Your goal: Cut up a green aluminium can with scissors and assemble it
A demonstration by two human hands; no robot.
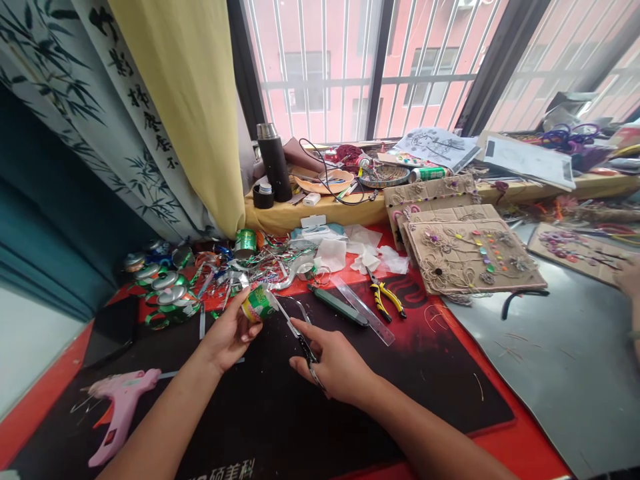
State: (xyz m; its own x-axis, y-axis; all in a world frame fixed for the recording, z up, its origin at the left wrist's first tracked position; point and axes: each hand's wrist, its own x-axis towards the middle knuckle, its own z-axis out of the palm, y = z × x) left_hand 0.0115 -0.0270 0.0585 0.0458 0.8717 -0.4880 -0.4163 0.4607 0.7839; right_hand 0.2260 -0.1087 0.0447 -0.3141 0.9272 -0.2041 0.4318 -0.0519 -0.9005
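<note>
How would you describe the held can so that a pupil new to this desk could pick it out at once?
Find the large red and black mat under the barred window. Near its middle, the left hand grips a small green and yellow can. Unlike the green can standing among the shiny strips beyond, it is off the mat.

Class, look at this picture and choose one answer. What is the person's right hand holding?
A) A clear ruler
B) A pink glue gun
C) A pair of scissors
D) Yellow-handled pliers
C: the right hand grips a pair of scissors, their blades pointing toward the green can in the left hand.
</note>
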